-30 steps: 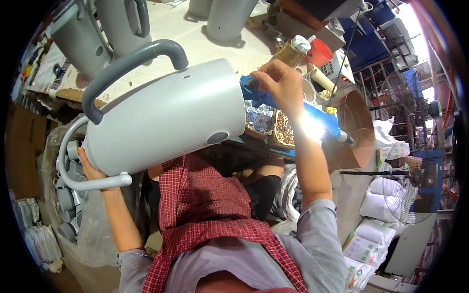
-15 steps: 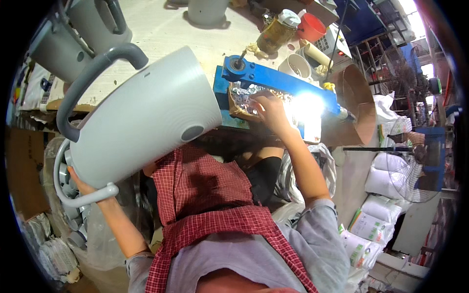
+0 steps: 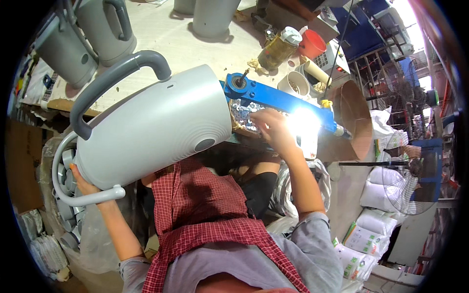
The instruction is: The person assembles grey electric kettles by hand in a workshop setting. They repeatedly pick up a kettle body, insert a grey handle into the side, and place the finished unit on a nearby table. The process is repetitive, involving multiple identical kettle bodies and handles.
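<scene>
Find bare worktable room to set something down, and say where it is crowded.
The widest near-bare patch of the pale worktable lies between two jugs at left and the grey vessels at top centre. A narrower one separates the held jug from the amber jar. Crowded at right: jar, red cup and white cup cluster behind the blue machine arm.

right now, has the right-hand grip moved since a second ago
Yes. Judged against the blue bar, the right-hand grip has moved from the bar's left end to the metal bits below it in the view.
</scene>
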`<action>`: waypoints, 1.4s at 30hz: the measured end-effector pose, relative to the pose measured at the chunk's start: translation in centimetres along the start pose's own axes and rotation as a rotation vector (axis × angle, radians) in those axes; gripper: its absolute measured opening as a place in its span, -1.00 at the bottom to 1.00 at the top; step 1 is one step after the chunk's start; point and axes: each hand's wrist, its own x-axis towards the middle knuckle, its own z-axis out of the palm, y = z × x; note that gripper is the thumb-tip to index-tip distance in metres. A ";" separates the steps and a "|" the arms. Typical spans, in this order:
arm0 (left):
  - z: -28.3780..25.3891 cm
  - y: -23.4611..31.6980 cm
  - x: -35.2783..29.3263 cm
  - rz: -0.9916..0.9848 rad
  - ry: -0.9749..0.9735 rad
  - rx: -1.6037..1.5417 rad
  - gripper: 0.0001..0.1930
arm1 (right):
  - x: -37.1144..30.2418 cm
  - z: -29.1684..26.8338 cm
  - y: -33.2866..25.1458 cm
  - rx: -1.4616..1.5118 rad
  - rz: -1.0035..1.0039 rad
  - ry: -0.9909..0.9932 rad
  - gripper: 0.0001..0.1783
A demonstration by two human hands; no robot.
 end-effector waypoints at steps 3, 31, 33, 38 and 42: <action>-0.2 -1.1 1.5 0.051 0.013 -0.026 -0.45 | 4.9 -2.5 -3.6 0.052 -0.089 0.351 -0.75; 12.2 -6.0 2.2 0.136 -0.293 -0.009 -0.43 | 3.5 -3.1 -0.5 0.879 0.550 0.364 -0.71; 13.4 -5.1 0.9 0.126 -0.256 -0.014 -0.43 | 3.0 -3.1 -0.4 0.873 0.577 0.320 -0.71; 12.0 -6.1 2.6 0.215 -0.354 0.011 -0.46 | 6.2 -5.6 -1.5 0.163 0.197 0.317 -0.59; 11.8 -6.9 3.1 0.237 -0.385 -0.002 -0.46 | 12.1 -4.0 -3.5 0.422 0.048 0.189 -0.56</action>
